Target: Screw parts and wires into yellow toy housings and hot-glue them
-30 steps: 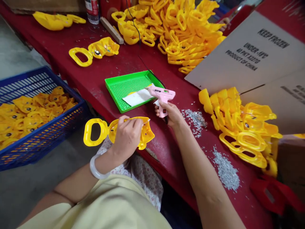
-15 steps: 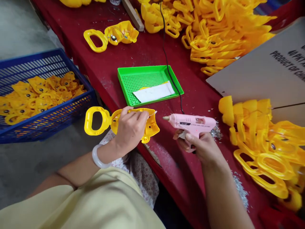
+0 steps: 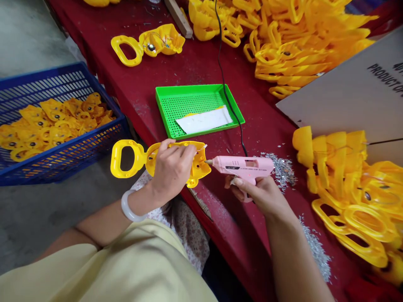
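Note:
My left hand (image 3: 173, 170) is closed over a yellow plastic shell half (image 3: 201, 165) with a ring handle on its left end. The shell's hollow side faces up at the table's front edge, and a thin whitish piece shows near its upper right corner; my fingers hide the middle. In my right hand (image 3: 260, 191) is a pink hot glue gun (image 3: 242, 165), fingers wrapped round its grip and trigger. Its nozzle points left, right at the shell's right end; whether it touches I cannot tell.
A green tray (image 3: 160, 107) holding a white strip lies behind the shell. Another yellow shell half (image 3: 162, 40) is farther back. Yellow shells pile up at right (image 3: 355, 201) and back, beside a cardboard box (image 3: 340, 79). Silvery bits (image 3: 283, 170) lie about. A blue basket (image 3: 78, 144) stands left.
My right hand has brought the glue gun left and slightly down, so its nozzle is now at the shell's right end. My left hand and the shell have stayed nearly still.

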`<state>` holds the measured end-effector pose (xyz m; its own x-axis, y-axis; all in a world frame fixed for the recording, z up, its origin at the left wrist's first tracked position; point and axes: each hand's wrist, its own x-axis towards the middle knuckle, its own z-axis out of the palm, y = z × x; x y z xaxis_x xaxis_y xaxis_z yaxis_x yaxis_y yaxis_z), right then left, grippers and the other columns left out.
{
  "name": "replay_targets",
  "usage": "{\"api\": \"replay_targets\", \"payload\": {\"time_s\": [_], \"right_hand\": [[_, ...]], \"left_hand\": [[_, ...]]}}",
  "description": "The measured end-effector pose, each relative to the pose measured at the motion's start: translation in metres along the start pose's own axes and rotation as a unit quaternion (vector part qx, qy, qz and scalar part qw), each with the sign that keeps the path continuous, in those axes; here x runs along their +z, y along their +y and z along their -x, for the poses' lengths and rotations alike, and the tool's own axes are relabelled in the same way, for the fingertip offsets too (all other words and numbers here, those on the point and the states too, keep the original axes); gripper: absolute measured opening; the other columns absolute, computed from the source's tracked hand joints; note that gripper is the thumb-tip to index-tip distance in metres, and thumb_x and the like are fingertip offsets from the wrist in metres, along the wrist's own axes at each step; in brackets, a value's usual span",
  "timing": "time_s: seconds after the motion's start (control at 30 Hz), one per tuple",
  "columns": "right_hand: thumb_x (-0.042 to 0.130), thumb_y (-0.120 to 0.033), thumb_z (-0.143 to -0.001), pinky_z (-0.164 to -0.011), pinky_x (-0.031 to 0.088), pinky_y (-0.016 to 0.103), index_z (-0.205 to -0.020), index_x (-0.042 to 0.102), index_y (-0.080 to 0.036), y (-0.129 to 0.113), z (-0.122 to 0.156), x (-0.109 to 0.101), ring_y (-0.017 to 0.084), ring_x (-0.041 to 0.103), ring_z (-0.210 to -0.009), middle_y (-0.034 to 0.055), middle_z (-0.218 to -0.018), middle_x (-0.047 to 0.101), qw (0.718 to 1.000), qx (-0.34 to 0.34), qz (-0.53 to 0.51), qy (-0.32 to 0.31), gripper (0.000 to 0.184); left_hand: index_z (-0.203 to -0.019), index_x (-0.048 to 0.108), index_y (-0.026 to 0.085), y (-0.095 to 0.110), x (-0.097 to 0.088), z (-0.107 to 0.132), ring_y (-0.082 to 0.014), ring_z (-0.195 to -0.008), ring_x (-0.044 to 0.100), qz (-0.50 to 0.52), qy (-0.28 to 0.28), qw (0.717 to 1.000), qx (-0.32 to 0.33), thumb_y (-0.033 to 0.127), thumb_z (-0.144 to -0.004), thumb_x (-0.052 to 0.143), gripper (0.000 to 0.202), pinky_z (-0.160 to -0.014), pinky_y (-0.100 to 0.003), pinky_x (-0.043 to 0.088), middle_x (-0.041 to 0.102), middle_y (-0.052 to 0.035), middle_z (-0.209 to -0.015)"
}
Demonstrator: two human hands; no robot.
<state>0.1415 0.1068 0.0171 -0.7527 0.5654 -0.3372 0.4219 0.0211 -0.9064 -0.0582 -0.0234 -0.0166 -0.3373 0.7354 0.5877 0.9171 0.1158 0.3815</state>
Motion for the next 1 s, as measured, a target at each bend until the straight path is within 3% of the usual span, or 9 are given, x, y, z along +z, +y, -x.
{"api": "replay_targets", "payload": {"time_s": [0.53, 1.0], "right_hand": [[0.061, -0.050, -0.085, -0.043, 0.030, 0.024, -0.071, 0.060, -0.016, -0.019, 0.006, -0.005, 0.007, 0.041, -0.042, -0.0026, -0.047, 0.049, 0.993, 0.027, 0.115, 0.001, 0.037], [0.063, -0.052, -0.082, -0.041, 0.030, 0.023, -0.065, 0.057, -0.017, -0.037, 0.005, -0.005, 0.007, 0.039, -0.041, -0.0025, -0.046, 0.048, 0.988, 0.050, 0.143, -0.003, 0.040]], "left_hand": [[-0.085, 0.060, 0.015, -0.001, 0.000, 0.001, -0.0168, -0.065, 0.065, 0.010, 0.012, 1.000, 0.005, 0.018, -0.097, 0.047, 0.018, -0.087, -0.038, 0.047, 0.071, -0.0020, -0.072], [-0.088, 0.060, 0.014, 0.000, 0.001, 0.002, -0.0177, -0.068, 0.067, 0.028, 0.007, 1.000, -0.007, 0.013, -0.094, 0.049, 0.013, -0.092, -0.040, 0.045, 0.072, -0.0028, -0.077]]}}
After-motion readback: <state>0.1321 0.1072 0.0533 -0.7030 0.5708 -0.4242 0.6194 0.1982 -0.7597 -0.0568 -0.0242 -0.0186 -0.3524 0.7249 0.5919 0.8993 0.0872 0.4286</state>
